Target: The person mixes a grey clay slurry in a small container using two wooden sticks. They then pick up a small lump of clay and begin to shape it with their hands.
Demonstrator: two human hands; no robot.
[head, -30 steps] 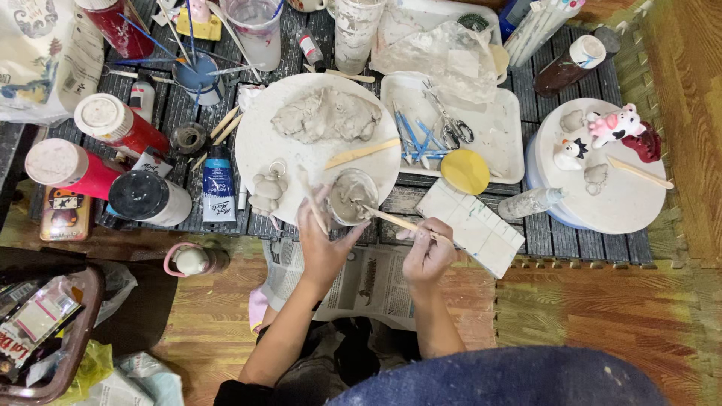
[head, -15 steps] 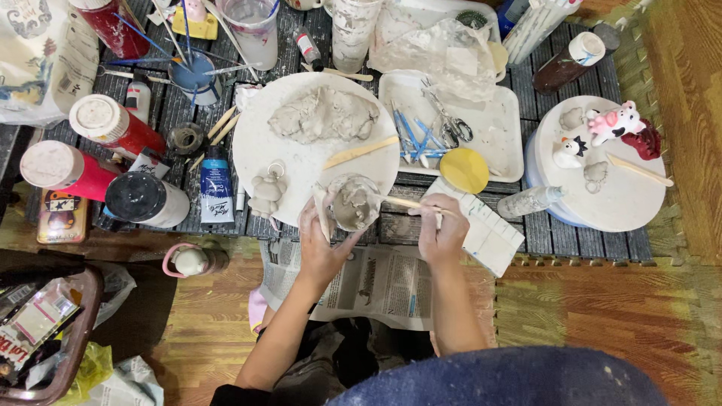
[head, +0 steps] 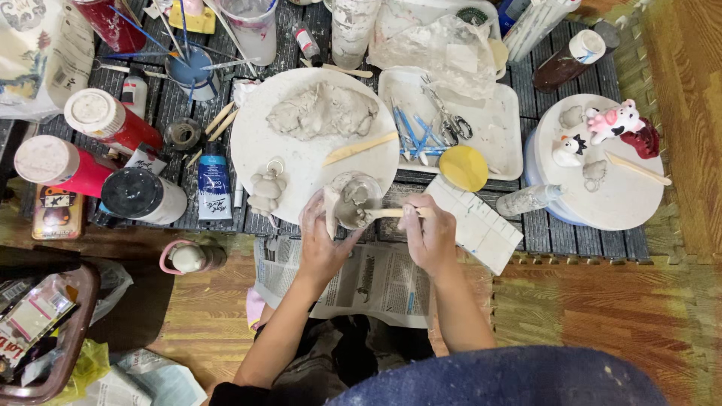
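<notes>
1. The left hand (head: 322, 242) curls its clay-smeared fingers around a small clay cup (head: 352, 200), gripping its near side at the edge of the round white board (head: 301, 162).
2. The right hand (head: 430, 233) pinches a wooden tool (head: 385, 213), its tip inside the cup.
3. Just right of those fingers lies a white ice-cube tray (head: 475, 223); newspaper (head: 376, 282) spreads beneath both wrists.

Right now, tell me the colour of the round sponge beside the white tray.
Yellow: the round sponge overlaps the white tray edge, in the head view.
</notes>
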